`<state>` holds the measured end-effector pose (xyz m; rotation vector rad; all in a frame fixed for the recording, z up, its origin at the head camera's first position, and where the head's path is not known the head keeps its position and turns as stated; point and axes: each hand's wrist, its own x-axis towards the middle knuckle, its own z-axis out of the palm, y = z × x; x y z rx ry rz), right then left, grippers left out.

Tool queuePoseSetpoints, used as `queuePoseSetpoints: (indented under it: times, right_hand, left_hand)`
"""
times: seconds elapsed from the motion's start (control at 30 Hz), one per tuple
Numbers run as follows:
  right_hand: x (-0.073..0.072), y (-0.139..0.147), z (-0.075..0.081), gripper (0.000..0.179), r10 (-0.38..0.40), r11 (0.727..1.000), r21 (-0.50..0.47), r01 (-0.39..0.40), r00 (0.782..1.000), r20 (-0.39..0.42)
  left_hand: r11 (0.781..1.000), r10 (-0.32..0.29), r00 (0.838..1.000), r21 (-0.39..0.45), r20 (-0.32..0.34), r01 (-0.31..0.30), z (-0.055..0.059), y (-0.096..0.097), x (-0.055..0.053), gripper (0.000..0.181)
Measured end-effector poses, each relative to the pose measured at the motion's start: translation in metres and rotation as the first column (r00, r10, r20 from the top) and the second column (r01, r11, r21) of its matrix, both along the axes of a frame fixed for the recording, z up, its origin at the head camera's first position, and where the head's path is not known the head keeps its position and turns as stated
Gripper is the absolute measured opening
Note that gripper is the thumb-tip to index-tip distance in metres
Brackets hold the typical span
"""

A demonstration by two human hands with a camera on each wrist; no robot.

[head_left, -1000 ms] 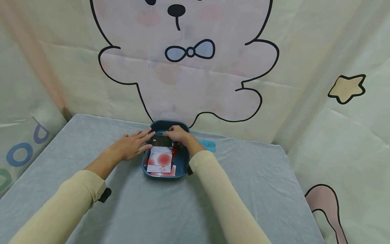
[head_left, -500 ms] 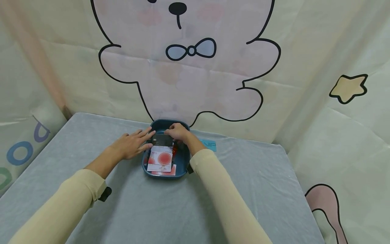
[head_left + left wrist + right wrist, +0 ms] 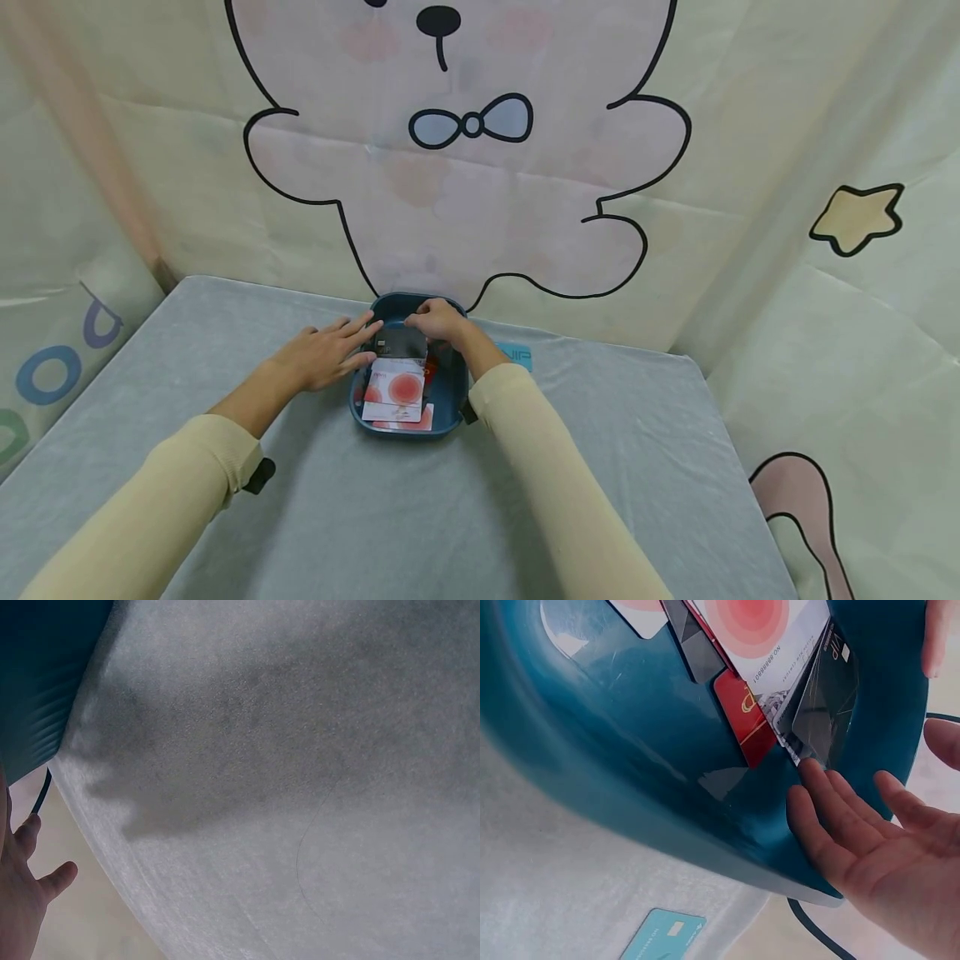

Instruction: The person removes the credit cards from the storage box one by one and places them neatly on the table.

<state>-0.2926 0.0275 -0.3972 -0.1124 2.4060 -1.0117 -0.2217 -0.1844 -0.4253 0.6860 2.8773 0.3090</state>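
In the head view, a dark blue plastic tray (image 3: 447, 400) stands at the table's far edge with several cards in it. My left hand (image 3: 324, 357) lies at the tray's left rim, fingers spread and straight. My right hand (image 3: 441, 322) reaches over the tray's right side. In the right wrist view, its extended fingertips touch the edge of a black card (image 3: 829, 701). I see no pinch on it. White cards with pink circles (image 3: 401, 387) overlap the black one, and a red card (image 3: 744, 720) shows beneath.
A light blue VIP card (image 3: 519, 357) lies on the grey cloth-covered table (image 3: 360, 517), right of the tray and partly behind my right forearm. A printed fabric backdrop (image 3: 525, 225) rises directly behind the table's far edge.
My right hand has shifted slightly away from me and to the right. The black card looks lighter and has moved a little with it. My left hand stays almost still.
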Motion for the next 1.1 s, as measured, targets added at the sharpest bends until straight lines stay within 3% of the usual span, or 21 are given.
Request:
queuePoseSetpoints:
  times: [0.33,0.6,0.83,1.1]
  right_hand:
    - [-0.005,-0.003,0.000,0.037,-0.007,1.000,0.013,0.008,0.994,-0.108]
    - [0.002,-0.008,-0.003,0.034,0.036,0.995,0.097,-0.013,0.971,-0.236]
    - [0.002,-0.006,-0.003,0.032,0.047,0.999,0.031,-0.040,0.966,-0.255]
    - [0.002,0.002,0.004,0.032,0.047,0.994,-0.086,-0.066,0.978,-0.203]
  left_hand:
    - [1.000,-0.001,1.000,0.005,0.003,0.001,0.000,-0.002,0.000,0.065]
    - [1.000,0.006,1.000,0.002,0.007,-0.006,-0.002,-0.002,0.000,0.065]
    - [1.000,0.005,1.000,0.011,-0.001,-0.005,-0.004,-0.001,0.001,0.065]
    - [1.000,0.004,1.000,0.007,-0.012,-0.004,-0.004,-0.001,0.000,0.064]
